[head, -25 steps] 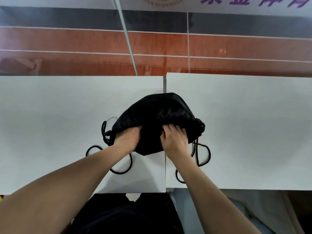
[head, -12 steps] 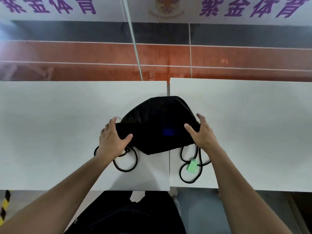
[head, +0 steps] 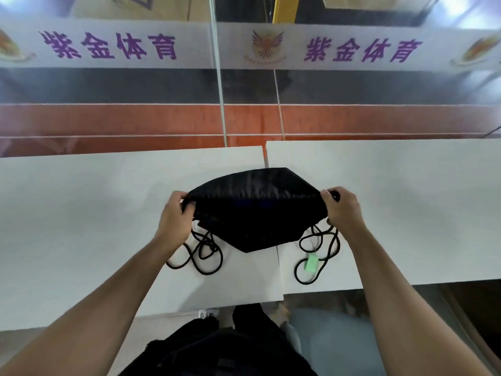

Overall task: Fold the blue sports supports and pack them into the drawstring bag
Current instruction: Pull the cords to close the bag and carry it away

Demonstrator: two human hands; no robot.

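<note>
A black drawstring bag (head: 257, 210) lies across the seam of two white tables, its mouth edge stretched between my hands. My left hand (head: 174, 214) grips the bag's left corner where the cords come out. My right hand (head: 342, 207) grips the right corner. Black cords (head: 202, 253) loop on the table below the left corner, and more cords with a small green tag (head: 311, 262) trail below the right one. No blue supports show; the bag hides whatever is inside.
The left white table (head: 81, 213) and the right white table (head: 420, 207) meet at a narrow gap. Beyond them runs a red and grey floor and a white banner (head: 244, 47) with purple characters. The near table edge is close to my body.
My hands moved from the middle of the bag out to its two corners and closed on them. The bag's near edge is now pulled wide and lifted, and the camera tilted up.
</note>
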